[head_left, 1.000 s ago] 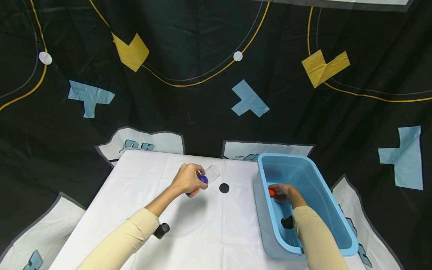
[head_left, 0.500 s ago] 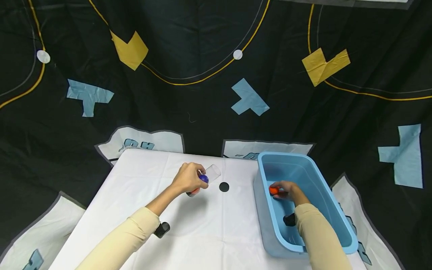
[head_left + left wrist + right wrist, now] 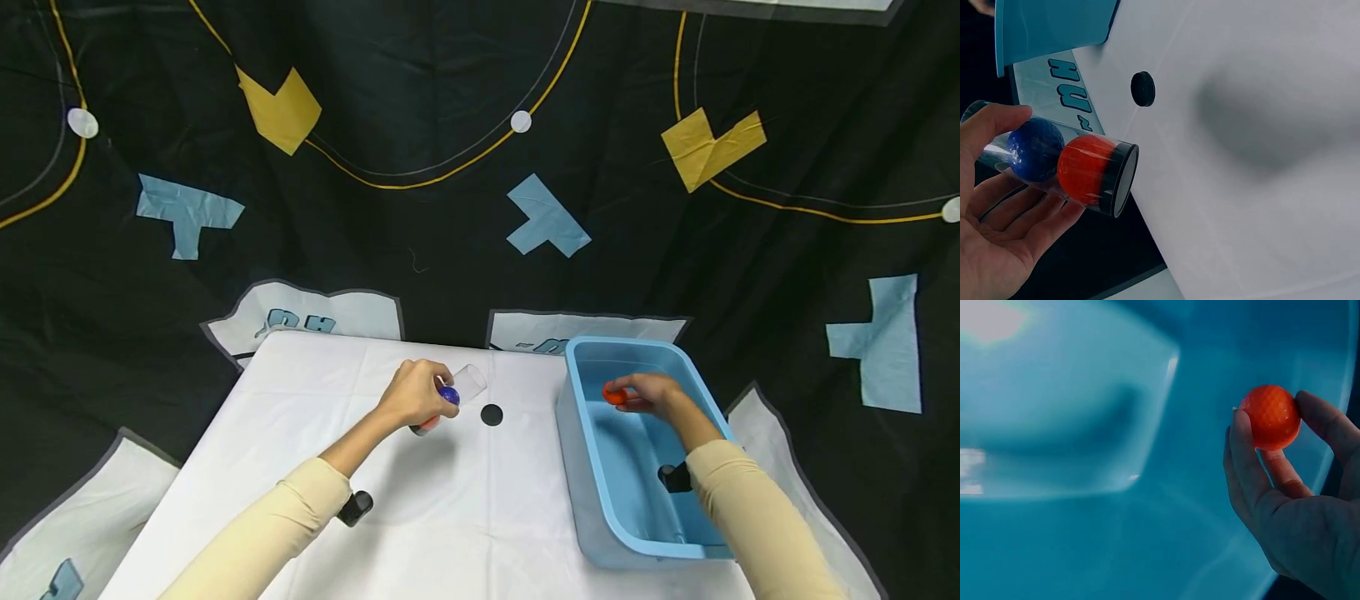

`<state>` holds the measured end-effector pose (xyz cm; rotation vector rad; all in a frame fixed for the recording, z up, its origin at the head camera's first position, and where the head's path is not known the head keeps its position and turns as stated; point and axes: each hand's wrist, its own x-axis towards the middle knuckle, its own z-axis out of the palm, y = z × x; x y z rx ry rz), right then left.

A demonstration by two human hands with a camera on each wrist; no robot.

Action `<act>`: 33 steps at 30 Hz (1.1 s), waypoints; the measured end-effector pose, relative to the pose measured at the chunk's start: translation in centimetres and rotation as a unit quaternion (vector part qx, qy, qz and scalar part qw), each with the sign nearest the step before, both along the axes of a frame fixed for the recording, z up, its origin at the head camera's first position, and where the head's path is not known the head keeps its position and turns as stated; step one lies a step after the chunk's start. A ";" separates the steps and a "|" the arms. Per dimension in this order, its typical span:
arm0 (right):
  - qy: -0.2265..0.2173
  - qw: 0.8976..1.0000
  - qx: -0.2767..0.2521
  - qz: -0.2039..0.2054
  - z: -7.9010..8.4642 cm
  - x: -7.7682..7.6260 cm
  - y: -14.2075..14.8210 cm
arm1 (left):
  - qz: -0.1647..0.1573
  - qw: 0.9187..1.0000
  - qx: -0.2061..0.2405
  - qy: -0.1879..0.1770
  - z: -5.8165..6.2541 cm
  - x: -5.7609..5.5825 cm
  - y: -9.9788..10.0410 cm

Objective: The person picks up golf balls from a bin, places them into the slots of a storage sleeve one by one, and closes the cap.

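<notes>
My left hand (image 3: 415, 395) grips a clear plastic tube (image 3: 471, 382) above the table, tilted with its uncapped end toward the bin. Inside the tube, a blue golf ball (image 3: 1036, 150) lies against an orange golf ball (image 3: 1087, 169), which sits at the black-capped end. My right hand (image 3: 649, 393) pinches another orange golf ball (image 3: 1270, 417) between thumb and fingertips. That hand is over the inside of the blue bin (image 3: 592, 450), near its far left part. On the table, a round black cap (image 3: 1143, 89) lies between the tube and the bin.
The bin stands on the right side of the white-covered table (image 3: 442, 517), its walls rising around the right hand. A black curtain (image 3: 450, 250) with tape marks hangs behind the table's far edge.
My right hand has risen from the lower part of the bin and moved away from me, carrying the orange golf ball. The left hand and tube stay nearly still.
</notes>
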<state>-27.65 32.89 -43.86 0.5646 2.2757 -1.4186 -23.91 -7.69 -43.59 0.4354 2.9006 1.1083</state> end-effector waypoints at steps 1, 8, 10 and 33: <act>0.006 1.000 0.005 0.014 0.7 0.0 -0.2 | 0.000 1.000 -0.001 0.000 0.1 0.0 0.0; 0.052 0.993 -0.001 0.103 5.4 0.1 -3.0 | -0.005 1.000 -0.004 0.008 0.3 -0.1 0.3; 0.068 0.989 0.000 0.129 6.4 0.2 -4.0 | -0.009 1.000 -0.003 0.007 0.4 -0.1 0.4; 0.080 0.976 -0.065 0.191 7.4 1.2 -16.9 | -0.014 1.000 -0.013 -0.003 0.9 0.2 1.9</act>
